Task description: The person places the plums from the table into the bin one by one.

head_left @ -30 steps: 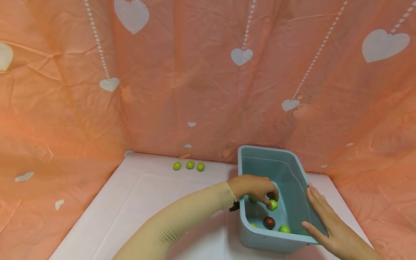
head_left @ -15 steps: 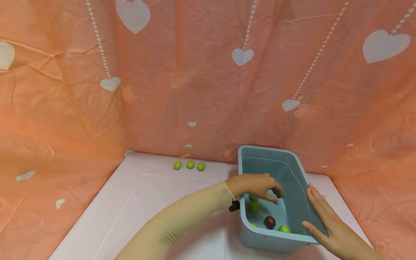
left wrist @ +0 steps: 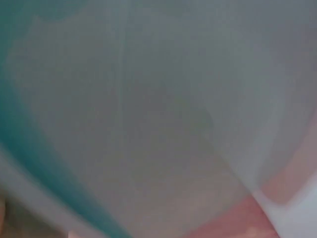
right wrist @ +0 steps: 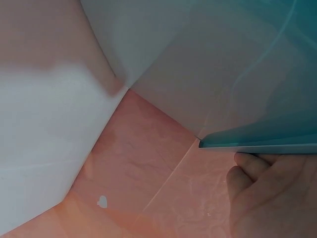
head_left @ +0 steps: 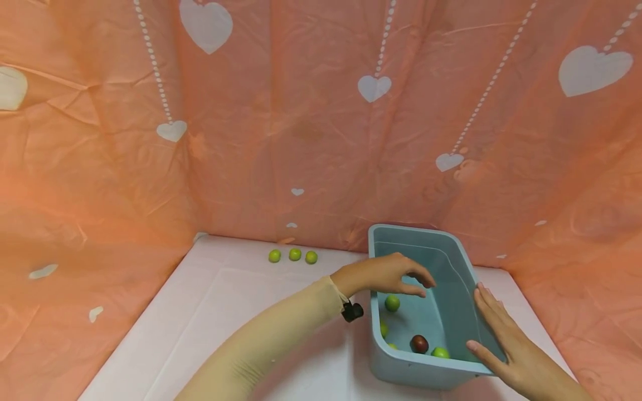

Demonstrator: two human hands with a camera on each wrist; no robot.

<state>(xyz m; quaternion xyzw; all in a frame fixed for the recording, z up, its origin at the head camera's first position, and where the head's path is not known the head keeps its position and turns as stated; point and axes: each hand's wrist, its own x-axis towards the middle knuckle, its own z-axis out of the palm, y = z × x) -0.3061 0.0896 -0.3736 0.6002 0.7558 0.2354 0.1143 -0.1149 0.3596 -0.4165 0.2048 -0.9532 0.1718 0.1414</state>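
Observation:
A light blue plastic bin (head_left: 420,374) stands on the white table at the right. Inside it lie several small green balls, one (head_left: 392,303) just below my left hand, and one dark red ball (head_left: 419,343). My left hand (head_left: 426,287) hovers over the bin's left rim with relaxed fingers and holds nothing. My right hand (head_left: 484,320) lies flat against the outside of the bin's right wall, fingers straight. In the right wrist view my fingers (right wrist: 267,198) sit under the bin's rim (right wrist: 257,145). The left wrist view is a blur of the bin's wall (left wrist: 44,163).
Three green balls (head_left: 295,254) lie in a row on the table (head_left: 225,312) near the back. Orange cloth (head_left: 301,139) with white hearts closes in the back and both sides. A black wrist camera (head_left: 352,312) hangs under my left sleeve.
My left hand let go of the green ball it held, which now lies in the bin. The hand has risen and drawn back towards the left rim. My right hand has not moved.

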